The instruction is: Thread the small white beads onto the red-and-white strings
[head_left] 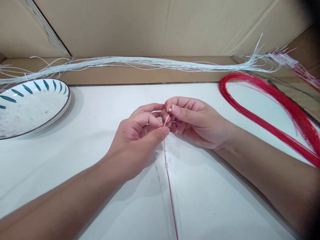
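Between thumb and fingertips, my left hand (141, 133) pinches a thin red cord (171, 193) close to its white tip (167, 119). The cord hangs down from that hand toward the near edge of the view, with a few small clear beads (166, 165) on it just below. My right hand (197, 120) is closed to the right, thumb and index finger gripping a tiny white bead (170, 109). That bead is slightly above the cord's tip, apart from it. The fingers of both hands are close together and partly overlap.
A white plate (58, 115) with dark blue strokes stands at left, full of small clear beads. A looped bundle of red cords (250, 123) lies at right. Long white cords (140, 62) run along the cardboard (150, 76) at the back, with red-and-white cords (297, 68) at far right.
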`<action>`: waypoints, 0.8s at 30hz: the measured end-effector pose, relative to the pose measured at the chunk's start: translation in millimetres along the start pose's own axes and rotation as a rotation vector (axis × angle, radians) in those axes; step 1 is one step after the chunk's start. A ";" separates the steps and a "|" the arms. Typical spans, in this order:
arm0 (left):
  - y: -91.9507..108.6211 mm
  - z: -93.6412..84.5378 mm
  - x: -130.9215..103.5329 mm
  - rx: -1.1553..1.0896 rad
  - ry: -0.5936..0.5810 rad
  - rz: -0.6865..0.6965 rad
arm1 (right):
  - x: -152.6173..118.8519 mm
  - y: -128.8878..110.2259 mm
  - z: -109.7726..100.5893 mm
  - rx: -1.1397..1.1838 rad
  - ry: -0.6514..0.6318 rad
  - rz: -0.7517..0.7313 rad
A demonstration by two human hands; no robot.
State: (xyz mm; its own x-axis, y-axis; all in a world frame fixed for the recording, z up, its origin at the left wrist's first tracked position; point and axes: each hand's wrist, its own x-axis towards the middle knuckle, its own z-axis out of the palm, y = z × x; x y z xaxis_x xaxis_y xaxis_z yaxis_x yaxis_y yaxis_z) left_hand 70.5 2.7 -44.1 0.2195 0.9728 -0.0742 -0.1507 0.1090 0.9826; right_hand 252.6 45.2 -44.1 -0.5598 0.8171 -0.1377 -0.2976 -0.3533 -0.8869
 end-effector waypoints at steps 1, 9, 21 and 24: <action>0.3 0.3 0.2 -0.002 0.003 0.003 | -0.2 0.0 0.3 0.000 -0.002 -0.003; 2.2 0.8 1.0 0.016 0.018 0.011 | -0.9 1.2 2.7 -0.060 0.026 -0.017; 2.0 1.3 1.3 0.025 0.022 0.011 | -0.8 1.6 2.3 -0.078 0.020 -0.025; 1.8 1.1 1.0 0.039 0.034 0.020 | -0.9 1.9 2.0 -0.114 0.017 -0.052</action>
State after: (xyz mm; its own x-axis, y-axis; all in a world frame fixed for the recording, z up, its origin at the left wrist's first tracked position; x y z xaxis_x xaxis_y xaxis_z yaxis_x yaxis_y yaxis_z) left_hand 71.5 3.7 -42.2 0.1833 0.9813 -0.0592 -0.1172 0.0816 0.9898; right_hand 251.0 42.9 -44.7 -0.5327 0.8407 -0.0969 -0.2353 -0.2571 -0.9373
